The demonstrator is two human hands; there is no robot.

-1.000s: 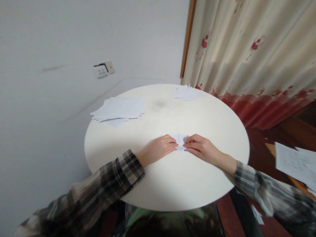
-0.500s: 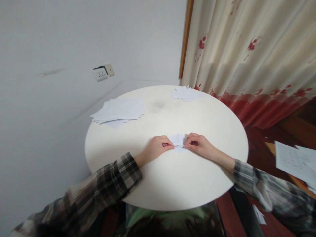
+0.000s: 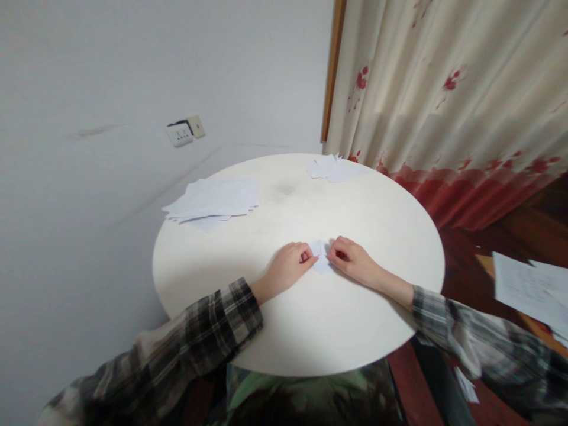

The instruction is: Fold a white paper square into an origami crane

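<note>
Round white table (image 3: 306, 331), seen from above; small white paper (image 3: 322, 264) lies on it near the middle, between the two hands, a crease or folded edge running across it; finer fold detail too small to read.

Left hand (image 3: 288, 264): fingers curled, thumb and fingertips pinching the paper at its left side; right hand (image 3: 354, 261): fingers likewise curled, thumb and forefinger pinching the right side; fingertips of the two hands near each other, not touching; both forearms in plaid sleeves (image 3: 213, 328).

Far left of the table: stack of white sheets (image 3: 217, 195), edges uneven; far right of the table: smaller pile of white paper (image 3: 335, 169), well apart from the stack; beyond the table, wall socket (image 3: 180, 135) and floral curtain (image 3: 435, 89); at right, off the table, sheets with markings (image 3: 517, 287), text illegible.
</note>
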